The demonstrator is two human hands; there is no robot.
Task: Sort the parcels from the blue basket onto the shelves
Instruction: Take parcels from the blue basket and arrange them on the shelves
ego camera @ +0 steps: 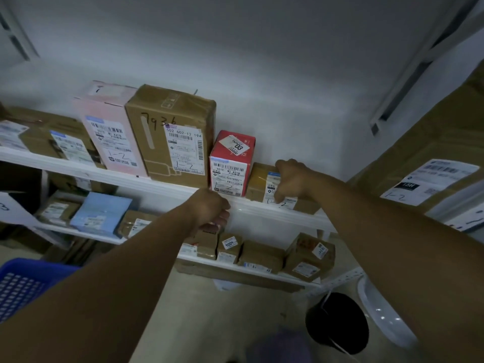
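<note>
Upper shelf [162, 186], right end: the right hand [290, 179] grips a small brown parcel [258, 182] from above, with its fingers curled over the labelled front face marked "1-2". The parcel sits at the shelf's front edge, just beside a red box [230, 166]. Further left stand a tall brown box [170, 134] and a pink box [110, 132]. The left hand [212, 210] is curled in a fist at the shelf's front edge; whether it holds anything cannot be told. The blue basket [21, 289] shows at lower left, below the shelves.
</note>
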